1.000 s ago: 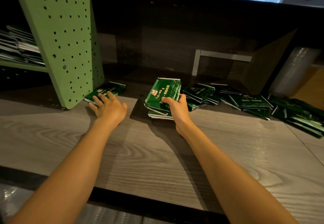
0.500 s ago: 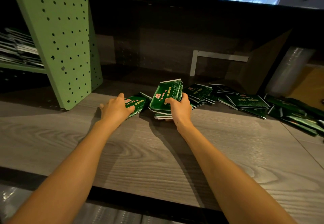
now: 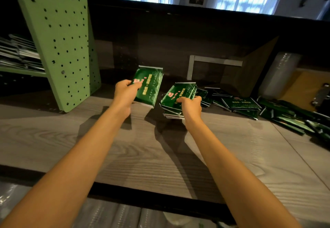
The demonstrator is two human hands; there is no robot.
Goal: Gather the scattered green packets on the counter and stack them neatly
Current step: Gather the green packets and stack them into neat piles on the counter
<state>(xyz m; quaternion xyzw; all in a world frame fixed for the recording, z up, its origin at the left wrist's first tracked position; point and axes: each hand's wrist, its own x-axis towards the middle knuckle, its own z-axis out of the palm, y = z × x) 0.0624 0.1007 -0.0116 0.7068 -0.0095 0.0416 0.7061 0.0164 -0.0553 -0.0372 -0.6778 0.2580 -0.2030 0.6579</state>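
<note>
Early: left hand (image 3: 125, 94) pinches a glossy green foil packet (image 3: 150, 86), right hand (image 3: 191, 105) grips the short stack (image 3: 175, 97); loose packets (image 3: 241, 103) lie ungathered at three o'clock.

packet print (image 3: 150, 86) unreadable, shelf (image 3: 19, 56) cropped

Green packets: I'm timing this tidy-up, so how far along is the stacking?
Early on. Done: a small stack sits on the counter, and the right hand grips its top packets. In hand: the left hand holds one packet raised just left of the stack. Left: many loose packets lie scattered across the counter to the right.
</note>
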